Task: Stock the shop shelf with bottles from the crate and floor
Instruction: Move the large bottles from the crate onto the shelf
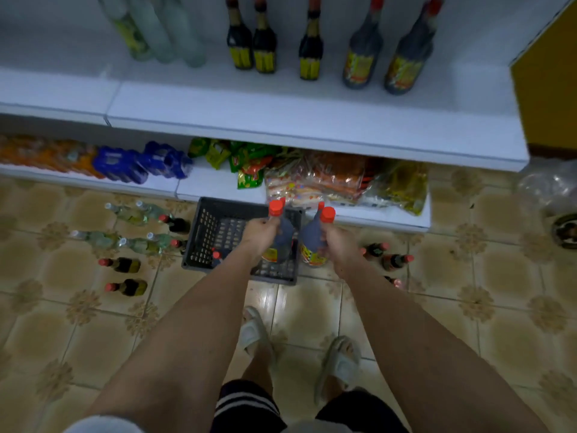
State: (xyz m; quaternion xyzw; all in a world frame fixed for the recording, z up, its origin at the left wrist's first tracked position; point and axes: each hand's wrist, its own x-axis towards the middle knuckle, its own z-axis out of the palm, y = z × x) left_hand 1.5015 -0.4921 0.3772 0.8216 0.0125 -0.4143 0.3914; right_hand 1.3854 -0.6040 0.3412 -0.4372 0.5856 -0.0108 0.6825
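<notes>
Above a dark crate [203, 245] on the floor, the left hand [260, 234] clamps one dark bottle [282, 237] and the right hand [334, 242] clamps another [312, 242]. Both bottles stand upright, orange caps pointing up toward the white shelf [281, 120].

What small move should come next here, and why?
Probably lift both bottles to the shelf: the left hand and right hand each grip a red-capped bottle above the crate, and matching bottles stand at the shelf's right.
</notes>
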